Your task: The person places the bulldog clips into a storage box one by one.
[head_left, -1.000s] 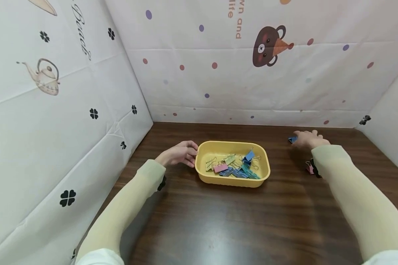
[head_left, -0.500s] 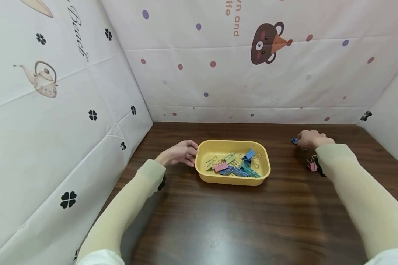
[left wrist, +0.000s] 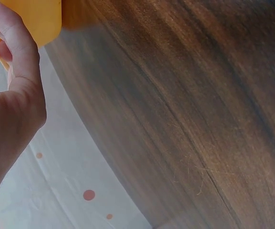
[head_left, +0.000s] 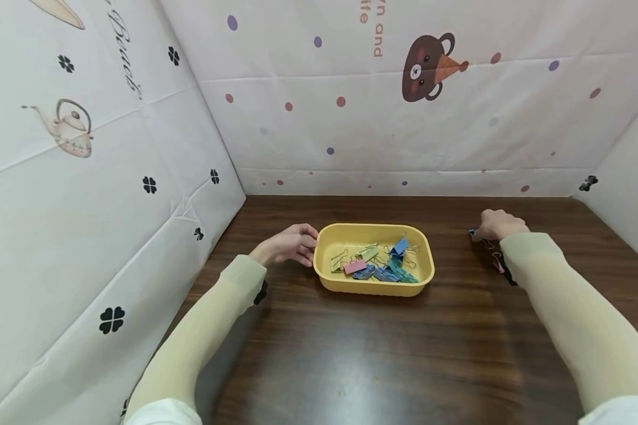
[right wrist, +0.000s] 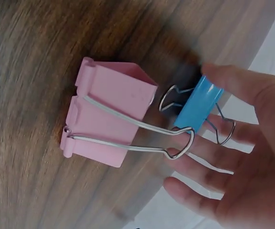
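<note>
My right hand (head_left: 498,225) is at the back right of the table, pinching a blue binder clip (right wrist: 198,105) between thumb and fingers, with the clip's wire handles spread to both sides. Close by, a larger pink binder clip (right wrist: 108,100) lies on the table, and its wire handles overlap my fingertips in the right wrist view. My left hand (head_left: 287,245) touches the left end of a yellow plastic tray (head_left: 373,287), its bent fingers resting against the rim and outer wall. Inside the tray lie several binder clips, among them a pink one (head_left: 355,267) and a blue one (head_left: 399,247).
The dark wood-grain table (head_left: 351,354) ends at a white printed cloth wall (head_left: 308,136) behind and another cloth wall (head_left: 95,236) at the left. Both forearms reach in from the front, and the tray stands between the hands.
My right hand has gone from spread fingers over the blue binder clip to pinching it. The left hand and the tray stay in place.
</note>
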